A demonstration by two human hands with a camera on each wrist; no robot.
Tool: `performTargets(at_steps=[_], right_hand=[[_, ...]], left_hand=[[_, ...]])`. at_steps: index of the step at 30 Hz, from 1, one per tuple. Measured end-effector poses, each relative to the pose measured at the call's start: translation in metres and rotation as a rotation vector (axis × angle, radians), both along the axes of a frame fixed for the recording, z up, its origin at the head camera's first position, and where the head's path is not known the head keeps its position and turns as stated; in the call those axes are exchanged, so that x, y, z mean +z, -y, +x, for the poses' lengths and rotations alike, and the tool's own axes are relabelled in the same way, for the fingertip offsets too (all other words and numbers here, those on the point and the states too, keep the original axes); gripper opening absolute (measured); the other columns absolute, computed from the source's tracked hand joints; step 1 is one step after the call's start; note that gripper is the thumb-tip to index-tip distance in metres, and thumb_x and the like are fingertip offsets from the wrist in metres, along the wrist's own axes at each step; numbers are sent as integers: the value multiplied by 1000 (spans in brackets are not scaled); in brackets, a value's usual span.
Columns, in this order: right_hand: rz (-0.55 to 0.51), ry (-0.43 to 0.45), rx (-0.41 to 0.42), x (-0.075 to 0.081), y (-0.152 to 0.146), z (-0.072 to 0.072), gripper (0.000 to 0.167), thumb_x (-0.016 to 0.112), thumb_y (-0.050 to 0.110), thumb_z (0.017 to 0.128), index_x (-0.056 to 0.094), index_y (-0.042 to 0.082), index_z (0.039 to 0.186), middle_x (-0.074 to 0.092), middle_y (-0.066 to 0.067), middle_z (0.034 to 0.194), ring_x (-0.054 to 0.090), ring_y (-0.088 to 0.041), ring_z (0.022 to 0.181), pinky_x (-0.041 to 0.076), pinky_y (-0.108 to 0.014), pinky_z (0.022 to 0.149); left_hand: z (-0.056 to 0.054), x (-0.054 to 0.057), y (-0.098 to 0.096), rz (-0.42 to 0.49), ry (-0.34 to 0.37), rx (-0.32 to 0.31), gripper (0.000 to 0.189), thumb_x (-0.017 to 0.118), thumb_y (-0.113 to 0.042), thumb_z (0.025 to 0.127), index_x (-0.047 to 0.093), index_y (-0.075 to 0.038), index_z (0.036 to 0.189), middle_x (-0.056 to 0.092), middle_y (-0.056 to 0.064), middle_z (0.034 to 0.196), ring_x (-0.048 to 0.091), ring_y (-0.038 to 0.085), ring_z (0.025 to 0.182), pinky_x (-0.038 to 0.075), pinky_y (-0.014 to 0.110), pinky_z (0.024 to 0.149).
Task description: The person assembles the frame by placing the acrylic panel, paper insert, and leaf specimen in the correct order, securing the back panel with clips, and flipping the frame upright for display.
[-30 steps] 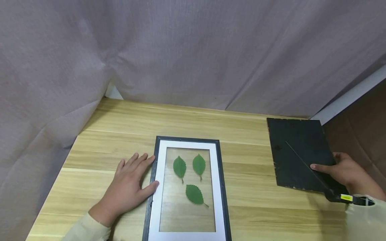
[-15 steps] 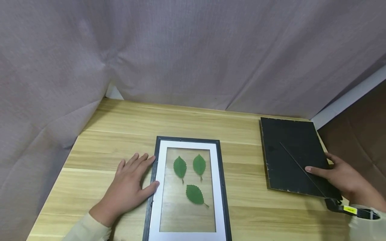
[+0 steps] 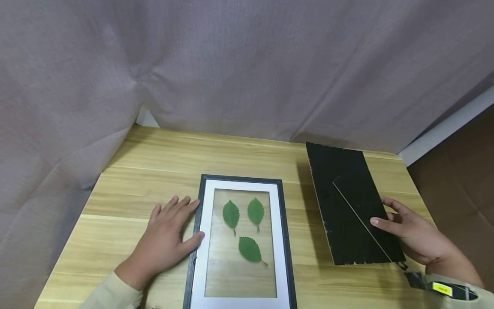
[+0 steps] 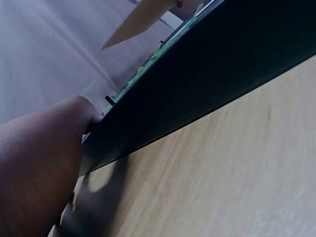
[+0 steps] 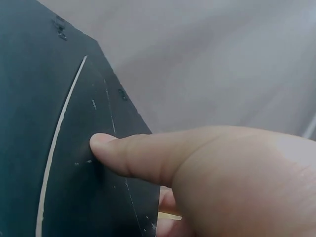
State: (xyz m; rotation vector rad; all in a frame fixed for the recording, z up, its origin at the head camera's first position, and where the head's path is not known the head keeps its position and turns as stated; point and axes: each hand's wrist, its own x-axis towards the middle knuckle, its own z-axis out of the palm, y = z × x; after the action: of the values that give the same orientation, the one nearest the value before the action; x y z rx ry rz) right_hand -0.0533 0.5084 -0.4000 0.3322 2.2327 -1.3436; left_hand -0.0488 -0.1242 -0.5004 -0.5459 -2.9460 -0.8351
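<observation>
A dark picture frame point(image 3: 286, 240) with a white mat point(image 3: 241, 185) lies on the wooden table. Three green leaves point(image 3: 250, 249) show within the mat's opening. My left hand point(image 3: 156, 244) rests spread along the frame's left side, its thumb and index fingertip touching it. In the left wrist view, that hand point(image 4: 39, 158) meets the frame's dark side point(image 4: 173, 94). My right hand point(image 3: 414, 236) grips a black backing board point(image 3: 343, 214) by its right edge, thumb on top, fingers partly hidden underneath. The board is lifted and tilted, with a slanting stand flap on its face.
The wooden table point(image 3: 166, 150) extends around the frame. Grey cloth point(image 3: 231, 68) hangs behind and at the left. A brown panel point(image 3: 459, 189) stands at the right. A strapped device point(image 3: 444, 288) sits on my right wrist.
My right hand has raised the backing board off the table and moved it left, tilting it toward the frame. The left hand, frame and leaves stay in place.
</observation>
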Motion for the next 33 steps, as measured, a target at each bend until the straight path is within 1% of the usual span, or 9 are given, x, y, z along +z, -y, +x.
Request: performTargets(at_steps=[1,3,5,8,9,14,20,26,33], right_hand=[[2,-5,11,0,7,1,101,60,24,119,-20,13,178,-1,-47,176,18,-64,165,32,-76,129],[32,-19,46,0,20,2,100,62,26,118,-16,9,179,22,-44,171,50,-50,152,55,-54,116],[19,-28,63,0,34,4,98,64,25,117,-11,8,179,38,-37,161,63,-35,138,61,-41,105],[-75,-20,84,0,55,6,93,65,21,116,-3,13,178,55,-26,152,74,-28,125,66,-39,95],[-123,-15,92,0,61,7,88,64,19,116,0,15,178,60,-23,148,76,-32,123,68,-45,95],[-310,22,175,0,93,12,64,57,17,119,18,24,170,72,-16,140,80,-44,120,68,-62,93],[-423,7,233,1,122,16,42,51,16,121,33,16,159,72,-18,141,79,-49,118,68,-62,93],[-587,58,254,-2,143,22,42,46,11,122,32,14,161,71,-19,149,76,-50,125,65,-64,98],[-719,122,243,-10,163,32,44,41,11,123,30,15,165,69,-17,144,79,-38,122,68,-56,98]], left_hand=[[0,0,0,-1,0,-1,80,72,-62,103,47,-30,172,53,12,174,42,47,165,23,80,129],[0,0,0,0,0,-1,80,72,-62,103,47,-30,172,53,13,174,42,47,165,23,80,129],[0,0,0,-1,-2,0,80,73,-61,103,47,-30,172,53,13,174,42,47,165,23,80,129],[-1,1,0,-3,-4,1,80,73,-61,103,47,-30,172,53,13,174,42,47,165,24,80,128],[-1,1,-1,-5,-4,1,80,73,-61,103,47,-30,172,53,13,174,42,47,165,24,80,128],[-1,3,-2,0,3,0,80,73,-61,103,47,-29,172,53,13,174,41,47,165,23,80,129],[-2,3,-3,-3,10,-3,81,72,-62,103,47,-30,172,52,13,174,41,47,166,22,81,129],[-2,4,-4,-4,10,-6,81,73,-61,103,47,-29,172,52,13,174,41,47,166,23,81,129],[-2,5,-5,-9,9,-3,82,74,-60,102,48,-28,172,53,14,174,41,48,165,22,81,129]])
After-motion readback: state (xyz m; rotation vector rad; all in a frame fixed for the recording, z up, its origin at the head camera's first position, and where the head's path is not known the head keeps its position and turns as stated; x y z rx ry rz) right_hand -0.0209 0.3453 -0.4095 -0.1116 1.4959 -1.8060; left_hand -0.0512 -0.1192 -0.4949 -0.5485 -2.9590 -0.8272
